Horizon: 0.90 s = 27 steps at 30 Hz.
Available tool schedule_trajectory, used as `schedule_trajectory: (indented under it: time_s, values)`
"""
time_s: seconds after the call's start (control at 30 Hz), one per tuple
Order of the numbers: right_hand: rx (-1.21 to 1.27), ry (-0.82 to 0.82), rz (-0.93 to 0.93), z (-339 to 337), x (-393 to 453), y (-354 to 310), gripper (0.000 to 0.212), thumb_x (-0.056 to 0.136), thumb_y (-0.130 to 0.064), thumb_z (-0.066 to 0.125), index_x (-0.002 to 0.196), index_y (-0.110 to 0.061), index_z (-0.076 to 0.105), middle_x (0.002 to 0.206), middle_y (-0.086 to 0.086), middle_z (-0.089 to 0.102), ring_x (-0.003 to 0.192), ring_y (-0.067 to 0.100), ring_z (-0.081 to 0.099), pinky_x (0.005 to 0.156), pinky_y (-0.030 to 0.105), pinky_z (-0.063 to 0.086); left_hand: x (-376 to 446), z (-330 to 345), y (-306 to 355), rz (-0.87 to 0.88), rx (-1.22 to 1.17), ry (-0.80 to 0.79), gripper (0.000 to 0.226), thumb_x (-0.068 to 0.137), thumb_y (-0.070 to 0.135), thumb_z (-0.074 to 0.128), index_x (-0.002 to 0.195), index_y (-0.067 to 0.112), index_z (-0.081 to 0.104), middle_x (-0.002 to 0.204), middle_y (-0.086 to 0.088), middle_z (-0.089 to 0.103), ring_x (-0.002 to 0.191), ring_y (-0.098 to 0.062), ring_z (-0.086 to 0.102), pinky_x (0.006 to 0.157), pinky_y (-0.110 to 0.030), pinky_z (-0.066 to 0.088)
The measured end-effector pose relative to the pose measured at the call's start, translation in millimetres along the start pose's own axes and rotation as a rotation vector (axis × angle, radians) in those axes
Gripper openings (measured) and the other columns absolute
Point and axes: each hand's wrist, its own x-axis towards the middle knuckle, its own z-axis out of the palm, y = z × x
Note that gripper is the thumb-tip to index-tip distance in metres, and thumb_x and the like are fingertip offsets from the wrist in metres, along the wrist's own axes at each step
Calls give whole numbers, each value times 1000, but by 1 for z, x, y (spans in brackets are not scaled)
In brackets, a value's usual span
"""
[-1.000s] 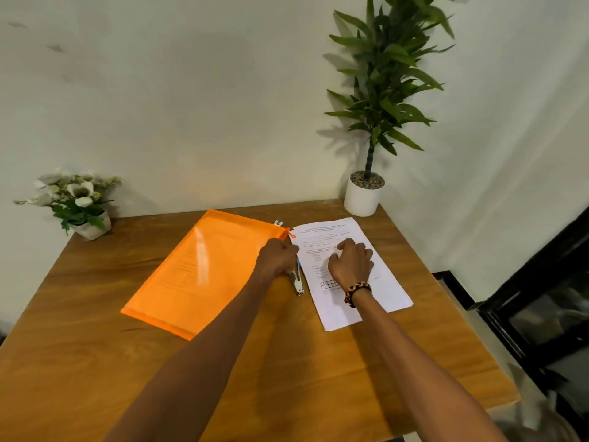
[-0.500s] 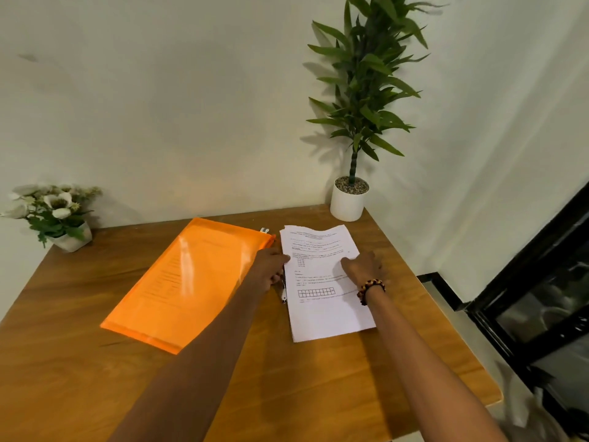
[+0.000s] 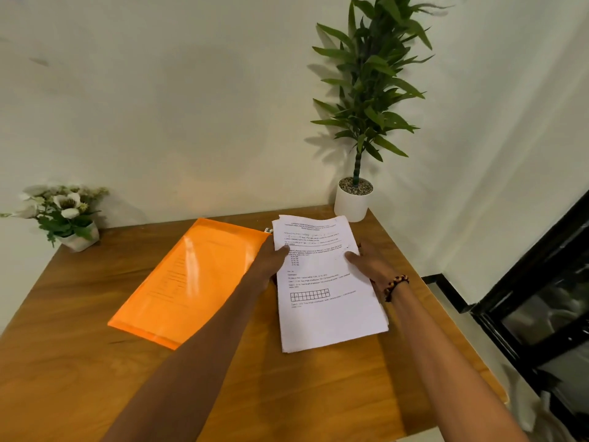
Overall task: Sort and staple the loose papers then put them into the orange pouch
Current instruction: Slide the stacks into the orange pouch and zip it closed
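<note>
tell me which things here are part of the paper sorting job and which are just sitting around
Part of the job:
- stack of printed papers, held by the left hand and the right hand
- orange pouch, flat on the wooden table

Just sitting around:
- tall potted plant in the far corner
- white flower arrangement at far left

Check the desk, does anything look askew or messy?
The papers, held by the left hand and right hand, are unevenly stacked: sheet edges stagger at the top and bottom right. Nothing else stands out.
</note>
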Motion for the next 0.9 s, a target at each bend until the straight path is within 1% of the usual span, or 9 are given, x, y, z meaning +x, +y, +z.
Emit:
schedule_trajectory:
  time_s: [0.07,0.13,0.27,0.4,0.53,0.63,0.73,0.8,0.9]
  values:
    - [119,-48,-3,6,-5,-6,13,101,-20,58,115,-23,59,127,-2,64,115,21,62,105,43,49,-1,-9,-1,4,-54,0,41,107,17,48,147,20,42,139,-3,61,120,-27,63,101,-49,53]
    - [92,-96,-48,17,-10,-13,25,103,-17,55,128,-15,56,130,-3,61,120,21,59,102,36,48,-2,-19,-1,-16,-117,23,40,107,18,49,146,21,40,138,-7,60,118,-29,64,100,-55,53]
    - [-14,-95,-218,41,-15,-21,48,102,-11,54,148,-13,38,142,-6,51,129,12,46,108,30,37,-5,-41,-1,-72,-203,88,38,106,13,50,143,16,40,137,-10,59,115,-32,64,93,-52,56]
    - [-13,-53,-274,55,-19,-28,49,102,-6,51,149,-12,37,144,-5,49,130,10,44,105,25,34,-10,-56,-4,-140,-285,122,38,105,12,52,141,12,39,131,-15,61,108,-33,66,82,-48,59]
    - [78,-84,-259,63,-17,-31,43,103,-8,50,144,-17,47,142,-10,55,128,10,53,105,32,45,-19,-67,-1,-98,-112,119,36,109,31,43,140,13,47,127,-9,66,101,-23,67,74,-36,56]
    - [135,-96,-220,59,-15,-29,37,104,-9,48,138,-20,55,130,-8,65,117,10,62,93,28,54,-25,-80,-1,-80,4,180,41,110,40,30,123,16,61,108,-7,71,91,-22,66,73,-35,53]
    - [220,-59,-175,45,-17,-25,35,103,-5,49,134,-20,56,123,-10,67,112,9,64,91,29,55,-28,-98,-16,121,552,244,33,107,41,39,115,18,60,95,-7,71,88,-28,68,75,-41,56]
    - [258,-32,-131,36,-15,-18,33,102,-5,50,132,-18,56,126,-3,67,116,18,64,99,41,54,-31,-100,-30,195,1006,222,37,100,51,50,121,21,56,110,-6,67,103,-28,63,77,-42,54]
    - [343,-5,-41,28,-8,-9,28,102,-4,51,127,-16,57,128,5,67,116,27,64,102,52,52,-37,-87,-43,130,1402,131,74,86,70,59,140,20,45,140,-9,48,127,-31,49,86,-43,52]
